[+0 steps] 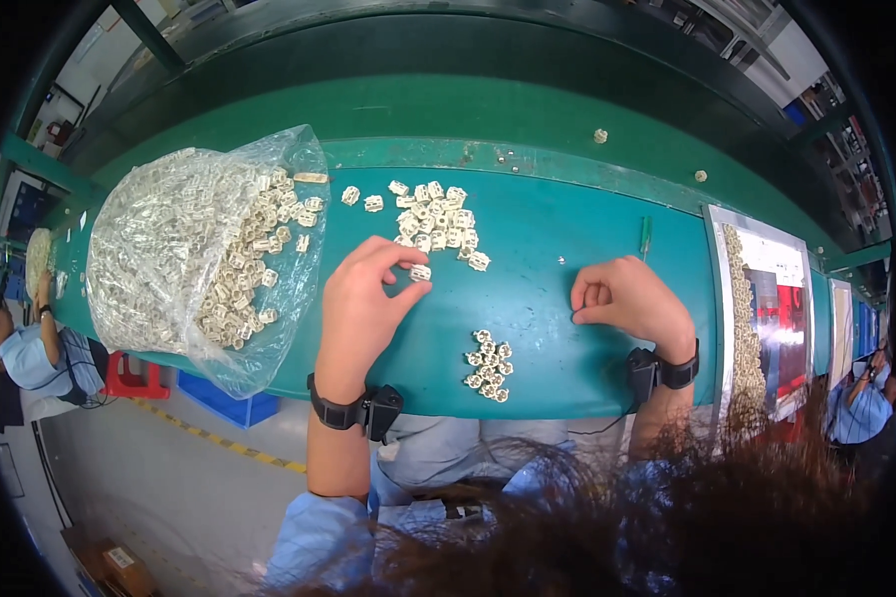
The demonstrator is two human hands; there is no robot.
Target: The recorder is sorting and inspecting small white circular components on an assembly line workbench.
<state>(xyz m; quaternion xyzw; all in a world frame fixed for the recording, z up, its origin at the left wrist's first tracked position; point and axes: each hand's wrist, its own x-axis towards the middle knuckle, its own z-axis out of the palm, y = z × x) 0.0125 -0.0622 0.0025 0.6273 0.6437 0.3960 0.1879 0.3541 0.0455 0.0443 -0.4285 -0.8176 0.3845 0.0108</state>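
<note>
My left hand [363,303] pinches a small cream plastic part [421,273] between thumb and fingertips, above the green work surface [528,298]. Just beyond it lies a loose pile of similar cream parts [438,214]. My right hand [622,300] hovers to the right with its fingers curled and thumb tip pressed against them; anything in that pinch is too small or hidden to make out. Between my wrists, closer to me, sits a smaller cluster of the cream parts [488,366], turned so their openings show. Both wrists wear black straps with small boxes.
A large clear plastic bag [159,259] full of cream parts spills open at the left. A green-handled tool [646,237] lies beyond my right hand. On the right is a pale-framed tray [717,289] with parts along one side. Co-workers sit at both far sides.
</note>
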